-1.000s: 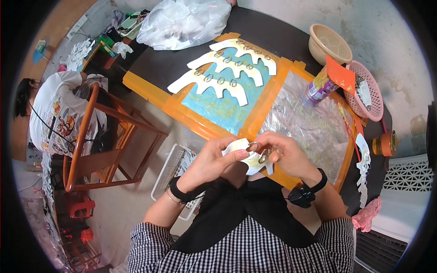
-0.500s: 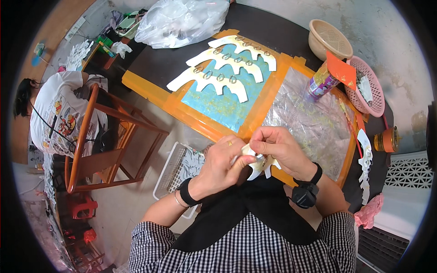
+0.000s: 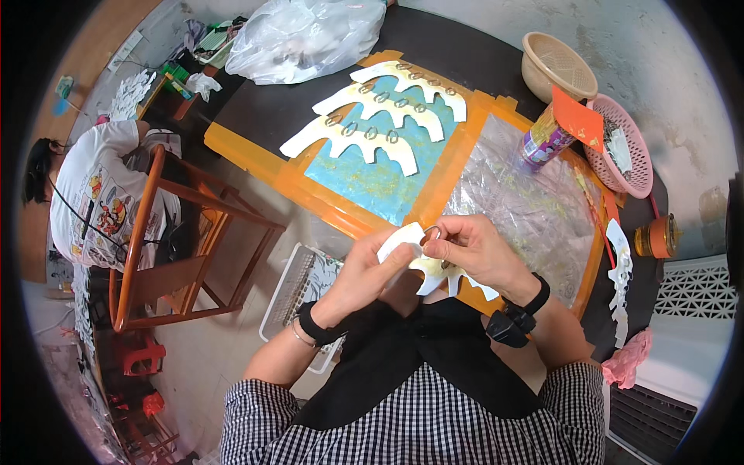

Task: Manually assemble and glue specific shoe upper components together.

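Observation:
A white scalloped cut-out (image 3: pixel 399 239) with yellowish patches is up in front of my body, at the near edge of the table. My left hand (image 3: pixel 364 271) grips one end of it, thumb on top. My right hand (image 3: pixel 474 249) pinches a small dark metal ring (image 3: pixel 432 232) between thumb and forefinger, right against the cut-out; whether the ring is fixed to it is hidden. Beyond my hands, three similar scalloped cut-outs (image 3: pixel 364 143) lie in a staggered row on a blue sheet (image 3: pixel 372 190), each with several metal rings along it.
Orange tape (image 3: pixel 256 159) borders the table's work area. To the right stand a purple canister (image 3: pixel 540 143) under an orange card, a pink basket (image 3: pixel 632 147) and a beige basket (image 3: pixel 546 77). A plastic bag (image 3: pixel 306 39) lies at the back. A person (image 3: pixel 108 194) sits on a wooden chair (image 3: pixel 147 240) at left.
My hands have drawn slightly apart and the cut-out is turned, so more of its white end and scalloped edge shows. The metal ring in my right fingers has come into view.

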